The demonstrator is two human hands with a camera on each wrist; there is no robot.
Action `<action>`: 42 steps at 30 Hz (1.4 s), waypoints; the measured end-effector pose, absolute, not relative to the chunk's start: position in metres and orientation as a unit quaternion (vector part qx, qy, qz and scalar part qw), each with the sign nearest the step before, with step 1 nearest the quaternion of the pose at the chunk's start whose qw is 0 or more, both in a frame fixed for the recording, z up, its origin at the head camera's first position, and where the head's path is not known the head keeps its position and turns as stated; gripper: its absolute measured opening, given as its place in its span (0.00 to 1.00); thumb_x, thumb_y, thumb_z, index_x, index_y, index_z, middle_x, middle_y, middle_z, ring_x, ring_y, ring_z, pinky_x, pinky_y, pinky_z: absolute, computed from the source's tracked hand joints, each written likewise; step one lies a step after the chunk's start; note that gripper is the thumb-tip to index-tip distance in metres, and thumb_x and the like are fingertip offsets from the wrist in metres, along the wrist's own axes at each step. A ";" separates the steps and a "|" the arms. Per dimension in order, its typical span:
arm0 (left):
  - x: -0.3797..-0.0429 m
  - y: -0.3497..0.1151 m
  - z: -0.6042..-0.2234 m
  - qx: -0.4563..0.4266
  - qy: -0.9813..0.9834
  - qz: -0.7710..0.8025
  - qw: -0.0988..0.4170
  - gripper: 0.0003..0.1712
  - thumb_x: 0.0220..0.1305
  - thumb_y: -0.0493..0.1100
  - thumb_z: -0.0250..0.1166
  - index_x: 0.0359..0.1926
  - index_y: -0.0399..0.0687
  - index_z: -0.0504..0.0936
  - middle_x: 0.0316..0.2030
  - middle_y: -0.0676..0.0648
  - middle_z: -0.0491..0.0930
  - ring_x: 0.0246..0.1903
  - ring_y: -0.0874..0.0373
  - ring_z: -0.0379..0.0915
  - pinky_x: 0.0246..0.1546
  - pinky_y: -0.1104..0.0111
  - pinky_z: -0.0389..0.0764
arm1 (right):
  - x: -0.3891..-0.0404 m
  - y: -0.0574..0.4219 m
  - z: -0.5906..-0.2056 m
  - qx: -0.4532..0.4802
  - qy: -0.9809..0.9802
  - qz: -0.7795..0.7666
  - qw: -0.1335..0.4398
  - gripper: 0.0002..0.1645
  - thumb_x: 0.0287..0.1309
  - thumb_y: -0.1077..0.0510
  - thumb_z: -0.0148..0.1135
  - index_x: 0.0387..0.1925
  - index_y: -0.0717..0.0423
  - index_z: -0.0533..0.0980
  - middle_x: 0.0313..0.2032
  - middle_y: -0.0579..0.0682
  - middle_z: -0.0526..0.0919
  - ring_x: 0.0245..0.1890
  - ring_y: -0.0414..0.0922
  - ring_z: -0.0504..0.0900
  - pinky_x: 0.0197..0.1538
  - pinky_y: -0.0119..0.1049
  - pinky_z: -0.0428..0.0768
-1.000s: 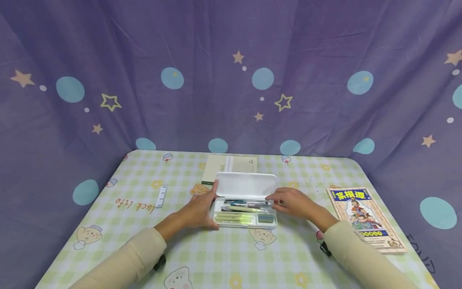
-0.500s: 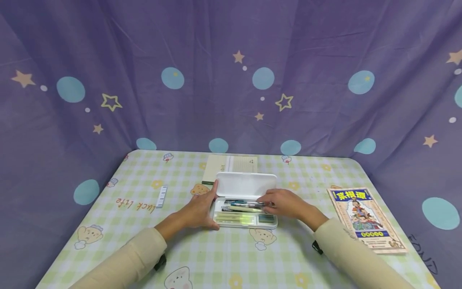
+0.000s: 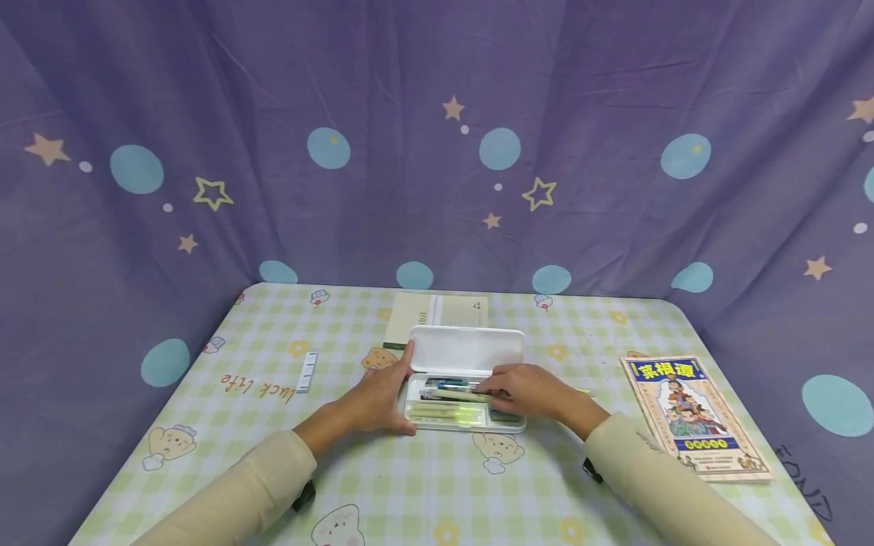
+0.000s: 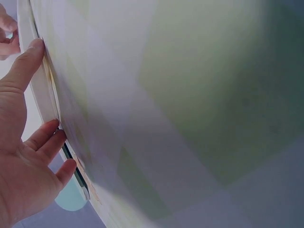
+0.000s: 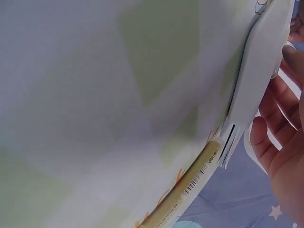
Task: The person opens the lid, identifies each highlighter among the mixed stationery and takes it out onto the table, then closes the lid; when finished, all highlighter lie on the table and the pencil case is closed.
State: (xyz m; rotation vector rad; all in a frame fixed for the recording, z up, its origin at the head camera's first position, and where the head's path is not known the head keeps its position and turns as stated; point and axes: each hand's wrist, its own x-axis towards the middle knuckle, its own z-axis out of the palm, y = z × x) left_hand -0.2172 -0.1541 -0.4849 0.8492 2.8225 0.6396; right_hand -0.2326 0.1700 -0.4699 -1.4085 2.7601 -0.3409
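A white pencil case [image 3: 418, 390] lies with its lid [image 3: 466, 349] raised. It holds several pens [image 3: 459, 395], a row of yellow-green sticks [image 3: 444, 412] in the front tray and a dark green block [image 3: 504, 416]. At the case's left end my left hand [image 3: 375, 398] holds it, thumb at the front corner and fingers by the lid. My right hand [image 3: 532, 390] reaches in over the pens with bent fingers. Whether it grips one is hidden. A yellow stick [image 5: 190, 183] printed "deli" lies beyond the case's end in the right wrist view.
A cream notebook [image 3: 410, 312] lies behind the lid. To the right is a book [image 3: 690, 421] with a cartoon cover. A small white strip with dark marks [image 3: 307, 371] lies on the left of the checked tablecloth [image 3: 382, 493]. A purple curtain [image 3: 369, 205] closes off the back.
My right hand has moved left over the pens, from their right ends toward the middle, and now partly covers the green block. My left hand stays on the case.
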 end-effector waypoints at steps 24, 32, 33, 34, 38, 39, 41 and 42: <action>-0.216 -0.154 -0.483 0.288 0.932 0.211 0.059 0.90 0.35 0.62 0.86 0.81 0.38 0.29 0.58 0.48 0.79 0.61 0.51 0.75 0.56 0.46 0.71 | -0.235 0.167 -0.476 -0.455 0.885 -0.100 0.018 0.18 0.65 0.51 0.68 0.56 0.41 0.84 0.33 0.39 0.78 0.27 0.31 0.67 0.34 0.28 0.70; -0.216 -0.154 -0.483 0.288 0.932 0.211 0.056 0.90 0.35 0.61 0.86 0.80 0.37 0.29 0.58 0.47 0.79 0.60 0.50 0.75 0.56 0.45 0.71 | -0.236 0.168 -0.477 -0.460 0.881 -0.108 0.021 0.18 0.65 0.52 0.67 0.56 0.42 0.84 0.34 0.40 0.79 0.28 0.32 0.68 0.36 0.28 0.72; -0.216 -0.154 -0.483 0.288 0.933 0.210 0.057 0.90 0.35 0.61 0.86 0.81 0.38 0.29 0.58 0.47 0.79 0.60 0.50 0.75 0.56 0.45 0.71 | -0.236 0.168 -0.477 -0.460 0.881 -0.108 0.019 0.18 0.65 0.53 0.67 0.56 0.42 0.85 0.34 0.40 0.79 0.28 0.32 0.68 0.36 0.28 0.72; -0.216 -0.154 -0.484 0.287 0.933 0.210 0.056 0.90 0.35 0.61 0.86 0.81 0.38 0.29 0.58 0.47 0.79 0.60 0.50 0.75 0.56 0.45 0.71 | -0.236 0.168 -0.477 -0.460 0.881 -0.107 0.016 0.18 0.65 0.53 0.67 0.56 0.42 0.85 0.34 0.40 0.79 0.28 0.32 0.68 0.36 0.28 0.72; -0.216 -0.154 -0.483 0.286 0.933 0.208 0.060 0.90 0.35 0.62 0.86 0.81 0.38 0.29 0.58 0.48 0.79 0.60 0.50 0.75 0.56 0.45 0.71 | -0.235 0.168 -0.475 -0.461 0.881 -0.103 0.005 0.17 0.66 0.54 0.67 0.56 0.42 0.85 0.34 0.41 0.79 0.28 0.33 0.69 0.36 0.29 0.72; -0.217 -0.154 -0.484 0.285 0.934 0.208 0.061 0.90 0.35 0.62 0.86 0.81 0.39 0.29 0.58 0.48 0.78 0.60 0.50 0.75 0.56 0.45 0.71 | -0.235 0.168 -0.475 -0.462 0.881 -0.100 0.004 0.17 0.66 0.54 0.66 0.56 0.42 0.85 0.34 0.41 0.79 0.28 0.33 0.69 0.36 0.29 0.73; -0.217 -0.155 -0.483 0.284 0.934 0.207 0.064 0.90 0.35 0.62 0.86 0.81 0.39 0.28 0.58 0.48 0.78 0.61 0.51 0.75 0.57 0.45 0.71 | -0.235 0.168 -0.474 -0.463 0.881 -0.093 0.004 0.18 0.67 0.54 0.66 0.57 0.43 0.84 0.34 0.41 0.79 0.28 0.33 0.68 0.36 0.29 0.72; -0.217 -0.155 -0.483 0.283 0.934 0.207 0.066 0.90 0.36 0.62 0.85 0.81 0.40 0.28 0.58 0.48 0.78 0.61 0.51 0.74 0.57 0.45 0.70 | -0.235 0.168 -0.473 -0.464 0.881 -0.091 0.005 0.18 0.67 0.53 0.66 0.57 0.43 0.84 0.34 0.41 0.79 0.28 0.33 0.68 0.36 0.29 0.73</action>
